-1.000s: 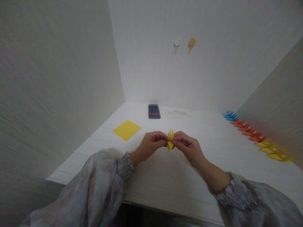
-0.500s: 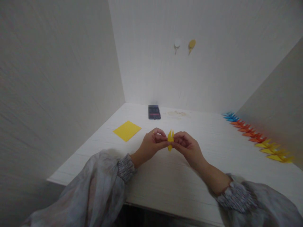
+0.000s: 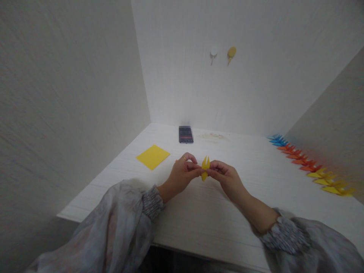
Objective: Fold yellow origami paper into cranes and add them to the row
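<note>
A small folded yellow paper piece (image 3: 205,167) with two upward points is held just above the white table (image 3: 199,216), near its middle. My left hand (image 3: 184,174) pinches it from the left, fingers curled, a ring on one finger. My right hand (image 3: 226,177) pinches it from the right with thumb and fingertips. Both hands are closed on the piece.
A flat yellow paper square (image 3: 152,156) lies to the left. A dark small object (image 3: 185,134) sits near the back wall. Along the right wall runs a row of folded pieces: blue (image 3: 277,140), orange (image 3: 298,158), yellow (image 3: 330,182). Two round hooks (image 3: 222,53) hang on the back wall.
Both hands have shifted slightly while working the yellow piece between the fingertips; it stays pinched in both hands.
</note>
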Demonstrator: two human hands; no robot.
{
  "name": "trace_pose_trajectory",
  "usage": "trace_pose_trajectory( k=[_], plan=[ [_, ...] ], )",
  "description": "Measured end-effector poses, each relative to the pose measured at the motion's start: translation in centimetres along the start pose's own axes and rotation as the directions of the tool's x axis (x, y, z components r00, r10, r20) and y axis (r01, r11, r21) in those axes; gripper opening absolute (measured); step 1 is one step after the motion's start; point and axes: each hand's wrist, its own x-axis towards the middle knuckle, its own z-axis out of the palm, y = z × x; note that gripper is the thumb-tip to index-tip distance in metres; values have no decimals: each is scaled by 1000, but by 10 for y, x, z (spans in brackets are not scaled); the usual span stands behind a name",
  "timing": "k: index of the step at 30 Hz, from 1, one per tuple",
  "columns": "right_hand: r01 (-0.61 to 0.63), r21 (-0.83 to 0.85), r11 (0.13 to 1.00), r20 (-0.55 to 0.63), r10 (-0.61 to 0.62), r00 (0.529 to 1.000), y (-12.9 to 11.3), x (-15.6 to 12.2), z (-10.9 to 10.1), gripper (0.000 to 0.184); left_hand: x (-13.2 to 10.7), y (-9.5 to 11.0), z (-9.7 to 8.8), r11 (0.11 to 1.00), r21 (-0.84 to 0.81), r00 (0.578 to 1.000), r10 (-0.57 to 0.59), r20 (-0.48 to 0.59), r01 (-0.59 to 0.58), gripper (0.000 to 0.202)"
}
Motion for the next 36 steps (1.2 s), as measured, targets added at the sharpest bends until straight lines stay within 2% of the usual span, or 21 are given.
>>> trace_pose_trajectory(
  k=[13, 19, 23, 27, 33, 36],
  plan=[
    [-15, -51, 999, 28, 17, 999, -5, -4, 7, 14, 0, -1, 2, 984, -174, 996, 54, 76, -40, 37],
    [-12, -82, 997, 0, 12, 1000, -7, -4, 6, 17, 0, -2, 2, 995, -102, 999, 24, 48, -19, 37],
    [12, -133, 991, -18, -15, 1000, -4, -3, 6, 16, 2, -5, 0, 1000, -15, 1000, -11, 11, 11, 46],
    [-18, -144, 989, -40, 12, 999, -4, -3, 6, 17, 3, -8, -3, 999, 45, 999, -4, -33, 5, 48],
    [29, -154, 988, -1, -29, 1000, -4, -3, 4, 17, 1, -5, -3, 999, -33, 999, -38, -30, 37, 46],
    [44, -222, 974, -3, -45, 999, -2, -3, 3, 17, 1, -3, -3, 997, -71, 999, -28, -16, 26, 45]
  ],
)
